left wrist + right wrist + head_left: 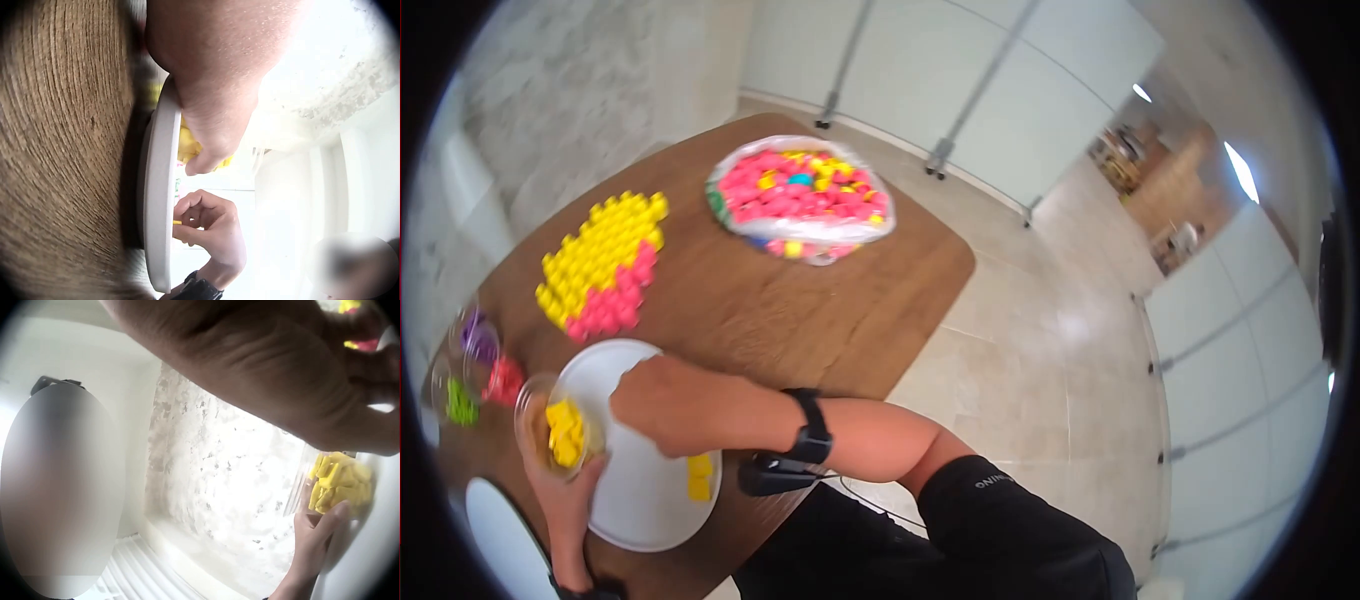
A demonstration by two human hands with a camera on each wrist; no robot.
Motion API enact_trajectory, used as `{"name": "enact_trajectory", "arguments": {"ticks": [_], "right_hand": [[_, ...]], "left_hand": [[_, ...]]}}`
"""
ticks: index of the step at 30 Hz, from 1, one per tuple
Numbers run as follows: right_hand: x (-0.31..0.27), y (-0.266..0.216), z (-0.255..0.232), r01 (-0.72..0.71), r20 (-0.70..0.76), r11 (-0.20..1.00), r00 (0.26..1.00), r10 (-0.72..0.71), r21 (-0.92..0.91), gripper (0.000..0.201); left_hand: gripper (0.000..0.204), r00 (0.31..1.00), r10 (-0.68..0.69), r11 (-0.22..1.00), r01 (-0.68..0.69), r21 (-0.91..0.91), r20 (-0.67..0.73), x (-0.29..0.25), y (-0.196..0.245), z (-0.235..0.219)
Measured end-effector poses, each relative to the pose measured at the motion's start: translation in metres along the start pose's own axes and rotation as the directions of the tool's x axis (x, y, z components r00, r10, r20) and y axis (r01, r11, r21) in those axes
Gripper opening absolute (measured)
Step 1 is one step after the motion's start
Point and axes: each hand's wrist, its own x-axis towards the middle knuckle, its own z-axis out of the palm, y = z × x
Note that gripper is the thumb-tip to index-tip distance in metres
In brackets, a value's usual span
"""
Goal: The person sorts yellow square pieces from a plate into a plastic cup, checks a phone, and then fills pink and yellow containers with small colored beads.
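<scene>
My left hand (566,497) grips a clear plastic cup (528,405) of flat yellow pieces (565,435) at the left edge of a white round plate (635,505). Over the plate is my right hand (662,405), its fingertips hidden from the head view. From the left wrist view, the right thumb and fingers pinch a small yellow piece (177,222) close over the plate's surface. A few flat yellow pieces (700,478) lie in a short row near the plate's right rim. In the right wrist view, the left thumb lies against the cup of yellow pieces (337,484).
Beyond the plate, yellow pieces (605,240) and pink pieces (615,300) lie grouped on the wooden table (800,330). An open bag (840,232) of mixed pieces stands further back. Cups with purple (480,338), pink (503,382) and green pieces (462,402) stand at left.
</scene>
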Motion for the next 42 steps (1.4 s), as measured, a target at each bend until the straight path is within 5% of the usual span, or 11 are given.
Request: {"name": "enact_trajectory", "arguments": {"ticks": [3, 7, 8, 10, 12, 15, 24, 27, 29, 42], "right_hand": [[0.008, -0.011, 0.008, 0.114, -0.148, 0.989, 0.984, -0.099, 0.098, 0.014], [0.015, -0.039, -0.007, 0.174, -0.087, 0.963, 0.983, -0.159, 0.204, 0.014], [0.016, -0.047, -0.010, 0.212, -0.171, 0.944, 0.970, -0.172, 0.252, 0.014], [0.017, -0.052, -0.008, 0.248, -0.254, 0.923, 0.951, -0.174, 0.296, 0.014], [0.021, -0.053, 0.002, 0.327, -0.422, 0.878, 0.892, -0.164, 0.349, 0.013], [0.022, -0.051, 0.012, 0.332, -0.488, 0.882, 0.862, -0.139, 0.335, 0.009], [0.021, -0.050, -0.001, 0.268, -0.432, 0.873, 0.899, -0.074, 0.407, 0.010], [0.020, -0.052, -0.005, 0.237, -0.401, 0.889, 0.914, -0.067, 0.391, 0.011], [0.019, -0.052, -0.009, 0.236, -0.366, 0.888, 0.927, -0.083, 0.396, 0.011], [0.020, -0.059, -0.020, 0.118, -0.256, 0.898, 0.967, -0.006, 0.424, 0.014]], "left_hand": [[0.101, 1.000, 0.001, 0.996, 0.000, 0.089, -0.007, 0.002, 0.013, 0.000], [0.091, 0.995, 0.089, 0.988, -0.094, 0.120, 0.045, 0.005, 0.018, -0.002], [0.091, 0.995, 0.089, 0.988, -0.094, 0.122, 0.047, 0.006, 0.017, -0.003], [0.080, 0.998, 0.057, 0.904, -0.056, 0.423, 0.011, 0.009, 0.014, -0.005], [0.076, 0.997, 0.076, 0.896, -0.076, 0.437, 0.018, 0.010, 0.015, -0.003], [0.072, 0.996, 0.085, 0.905, -0.078, 0.419, 0.001, 0.008, 0.018, -0.001], [0.073, 0.988, 0.140, 0.923, -0.154, 0.353, 0.064, 0.008, 0.032, -0.002], [0.078, 0.994, 0.100, 0.959, -0.109, 0.263, 0.046, 0.008, 0.034, 0.005], [0.083, 1.000, 0.028, 1.000, -0.028, 0.011, 0.011, 0.008, 0.036, 0.010], [0.085, 0.988, 0.140, 0.984, -0.145, 0.105, 0.060, 0.009, 0.041, 0.005]]}}
